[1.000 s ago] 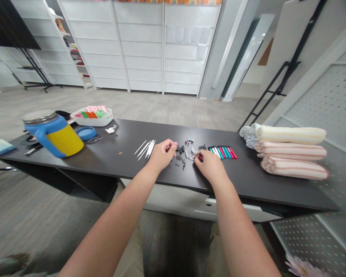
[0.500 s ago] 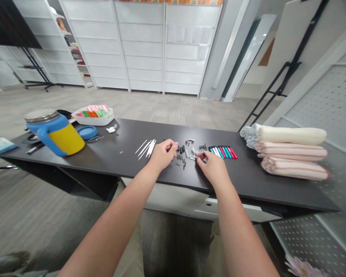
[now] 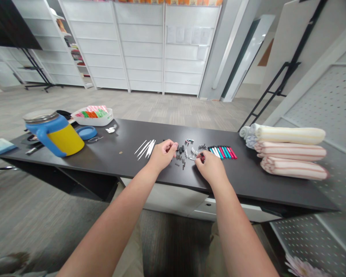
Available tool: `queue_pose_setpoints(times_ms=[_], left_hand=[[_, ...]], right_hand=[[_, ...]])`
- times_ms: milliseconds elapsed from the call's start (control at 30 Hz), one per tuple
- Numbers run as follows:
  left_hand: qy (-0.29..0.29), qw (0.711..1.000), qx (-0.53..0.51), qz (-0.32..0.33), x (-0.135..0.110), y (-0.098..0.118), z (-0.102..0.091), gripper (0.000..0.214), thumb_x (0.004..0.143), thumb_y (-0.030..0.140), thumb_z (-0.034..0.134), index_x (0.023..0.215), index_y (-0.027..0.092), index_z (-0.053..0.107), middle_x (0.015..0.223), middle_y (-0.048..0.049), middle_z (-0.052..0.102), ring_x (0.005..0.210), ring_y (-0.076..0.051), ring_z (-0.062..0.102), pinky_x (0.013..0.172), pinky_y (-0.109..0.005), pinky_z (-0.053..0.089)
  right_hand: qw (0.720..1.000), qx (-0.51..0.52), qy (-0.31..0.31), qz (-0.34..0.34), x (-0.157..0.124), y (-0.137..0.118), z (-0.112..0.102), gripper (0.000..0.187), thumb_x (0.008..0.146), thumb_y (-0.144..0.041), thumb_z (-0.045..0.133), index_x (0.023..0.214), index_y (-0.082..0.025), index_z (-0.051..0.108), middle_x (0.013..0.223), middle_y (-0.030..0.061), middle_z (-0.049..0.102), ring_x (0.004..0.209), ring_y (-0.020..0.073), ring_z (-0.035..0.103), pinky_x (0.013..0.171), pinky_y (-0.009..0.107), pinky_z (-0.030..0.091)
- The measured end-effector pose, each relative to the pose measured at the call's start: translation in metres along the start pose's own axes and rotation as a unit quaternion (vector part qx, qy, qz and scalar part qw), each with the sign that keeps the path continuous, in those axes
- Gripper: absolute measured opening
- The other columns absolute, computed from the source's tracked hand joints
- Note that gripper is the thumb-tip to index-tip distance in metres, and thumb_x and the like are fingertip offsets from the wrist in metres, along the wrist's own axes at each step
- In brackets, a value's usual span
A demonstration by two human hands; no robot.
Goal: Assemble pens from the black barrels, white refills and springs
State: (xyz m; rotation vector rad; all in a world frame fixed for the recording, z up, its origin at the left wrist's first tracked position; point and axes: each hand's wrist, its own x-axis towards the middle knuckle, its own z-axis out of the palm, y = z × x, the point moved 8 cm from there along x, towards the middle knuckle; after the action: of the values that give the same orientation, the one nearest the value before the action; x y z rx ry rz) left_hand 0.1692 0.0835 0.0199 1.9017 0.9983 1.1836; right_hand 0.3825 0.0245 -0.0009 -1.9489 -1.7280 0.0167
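Observation:
My left hand (image 3: pixel 162 154) is closed beside a fan of thin white sticks (image 3: pixel 145 149); whatever its fingers pinch is hidden. Small black pieces (image 3: pixel 181 149) lie just past its fingertips. My right hand (image 3: pixel 212 166) is closed too, with a small dark red and black piece (image 3: pixel 202 157) at its fingertips, too small to name. Between the hands are clear pieces (image 3: pixel 191 152), little brown-grey pieces (image 3: pixel 183 161) and small metallic parts (image 3: pixel 189 141). Right of them, red, teal, white and black tubes (image 3: pixel 223 152) lie in a row.
A blue and yellow mug (image 3: pixel 57 134) stands on the left of the dark table (image 3: pixel 112 154), near a blue lid (image 3: pixel 87 132) and a white basket (image 3: pixel 103 120) of colourful packets. Rolled towels (image 3: pixel 291 152) are stacked at the right. White earbuds (image 3: pixel 110 130) lie behind.
My right fingers have shifted slightly, and more of the dark red piece shows at their tips. My left hand has stayed in place.

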Motion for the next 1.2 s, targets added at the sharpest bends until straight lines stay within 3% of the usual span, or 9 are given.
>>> queue_pose_setpoints(times_ms=[333,500,700,1200], left_hand=[[0.005,1.000,0.004,0.000,0.000,0.001,-0.001,0.036,0.101,0.049,0.054,0.079,0.021,0.060,0.061,0.0021,0.066,0.053,-0.011,0.052,0.058,-0.025,0.041],[0.000,1.000,0.008,-0.004,0.000,0.000,0.000,0.037,0.100,0.050,0.054,0.079,0.021,0.060,0.061,0.0023,0.066,0.052,-0.011,0.052,0.058,-0.025,0.042],[0.002,1.000,0.008,-0.003,-0.001,0.000,0.000,0.037,0.101,0.049,0.054,0.079,0.021,0.060,0.060,0.0028,0.065,0.051,-0.011,0.052,0.057,-0.025,0.041],[0.002,1.000,0.001,0.003,0.000,0.000,0.000,0.036,0.101,0.048,0.055,0.078,0.020,0.060,0.060,0.0025,0.065,0.052,-0.011,0.051,0.057,-0.025,0.040]], right_hand=[[0.999,0.022,-0.027,0.009,-0.001,0.004,0.001,0.015,0.093,-0.029,0.062,0.102,-0.022,0.072,0.092,0.0049,0.076,0.082,0.0211,0.068,0.072,0.029,0.041],[0.999,0.037,-0.016,0.024,-0.002,0.009,-0.003,0.013,0.092,-0.032,0.065,0.097,-0.021,0.071,0.088,0.0049,0.076,0.079,0.0208,0.068,0.072,0.029,0.042],[0.999,0.031,0.003,0.000,-0.002,0.007,-0.005,0.014,0.093,-0.033,0.063,0.089,-0.021,0.070,0.091,0.0069,0.075,0.080,0.0213,0.066,0.072,0.030,0.041],[0.999,-0.005,0.019,-0.050,-0.002,0.001,-0.004,0.022,0.101,-0.032,0.056,0.095,-0.019,0.072,0.096,0.0104,0.074,0.090,0.0242,0.066,0.080,0.031,0.043]])
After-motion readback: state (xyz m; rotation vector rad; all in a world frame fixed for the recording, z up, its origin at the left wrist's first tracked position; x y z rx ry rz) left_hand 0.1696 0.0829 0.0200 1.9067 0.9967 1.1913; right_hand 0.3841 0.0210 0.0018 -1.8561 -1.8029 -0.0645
